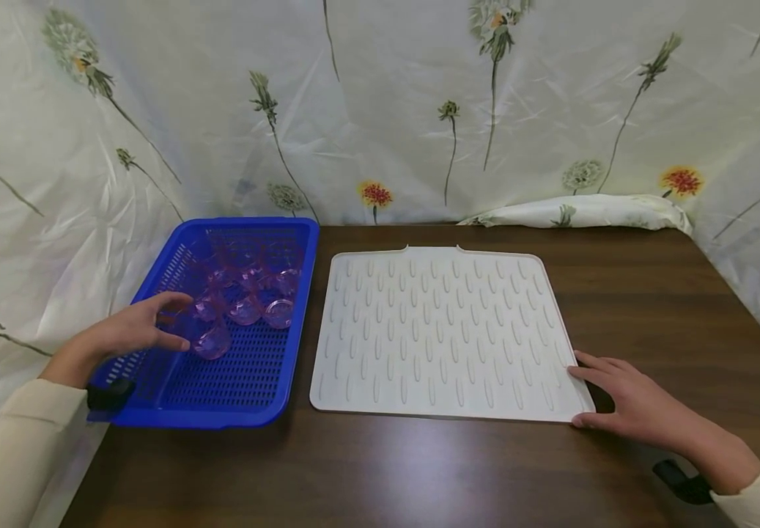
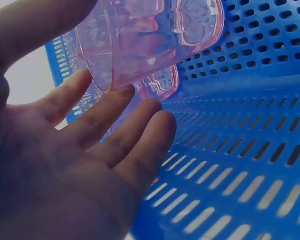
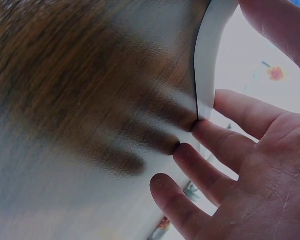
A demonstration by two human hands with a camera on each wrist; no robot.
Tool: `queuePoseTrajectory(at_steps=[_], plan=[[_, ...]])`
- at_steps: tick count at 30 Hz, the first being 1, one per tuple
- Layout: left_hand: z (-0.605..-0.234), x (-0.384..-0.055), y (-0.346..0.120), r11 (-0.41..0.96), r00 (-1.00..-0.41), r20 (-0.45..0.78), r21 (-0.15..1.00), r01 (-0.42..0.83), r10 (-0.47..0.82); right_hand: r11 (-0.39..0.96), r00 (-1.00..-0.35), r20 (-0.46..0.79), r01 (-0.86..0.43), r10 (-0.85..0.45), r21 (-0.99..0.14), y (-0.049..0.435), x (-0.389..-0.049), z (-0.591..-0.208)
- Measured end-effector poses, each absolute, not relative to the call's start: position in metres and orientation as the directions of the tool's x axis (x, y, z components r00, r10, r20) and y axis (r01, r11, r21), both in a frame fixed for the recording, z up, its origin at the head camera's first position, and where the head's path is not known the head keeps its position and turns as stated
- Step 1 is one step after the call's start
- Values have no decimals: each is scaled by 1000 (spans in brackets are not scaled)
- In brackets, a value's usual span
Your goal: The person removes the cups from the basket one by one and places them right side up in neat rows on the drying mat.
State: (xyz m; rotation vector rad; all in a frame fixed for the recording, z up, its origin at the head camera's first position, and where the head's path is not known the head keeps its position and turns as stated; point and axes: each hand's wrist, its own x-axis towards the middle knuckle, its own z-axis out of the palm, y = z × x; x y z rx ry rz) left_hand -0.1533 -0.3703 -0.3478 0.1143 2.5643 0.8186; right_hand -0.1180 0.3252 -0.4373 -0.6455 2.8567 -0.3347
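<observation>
My left hand (image 1: 132, 326) reaches over the blue basket (image 1: 303, 293), thumb and fingers spread about the rim of a clear pink drinking glass (image 1: 211, 342). In the left wrist view, fingertips (image 2: 125, 91) lie against or very near the glass's rim; firm contact is hard to tell. Several similar pink glasses (image 1: 245, 309) stand together farther back in the basket. At the right, my right hand (image 1: 630, 400) touches the near right corner of a white ridged mat or tray (image 1: 439, 330), its fingers extended along the edge and the thumb at the front.
Both the basket and the white tray lie on a dark brown wooden table (image 1: 380, 469). Behind and at the sides hangs a pale curtain (image 1: 380, 110) with flower prints. A fold of that cloth (image 1: 577, 211) rests on the table's back edge.
</observation>
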Motion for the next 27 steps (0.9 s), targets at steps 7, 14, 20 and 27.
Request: queuePoseTrajectory(at_steps=[7,14,20,27], plan=[[-357,-158,-368,780,-870,-397,626,-24,292,875,-887,-118,-403,-446,-269,327,-116,-439],[-364,-160,-367,725,-849,-382,689,1,365,876,-889,-119,-399,-442,-271,326,-114,-438],[-368,-158,-370,675,-835,-379,738,-12,399,874,-890,-105,-405,-444,-268,325,-113,-438],[-371,-161,-372,641,-839,-367,767,-29,401,878,-892,-114,-396,-437,-267,325,-114,-435]])
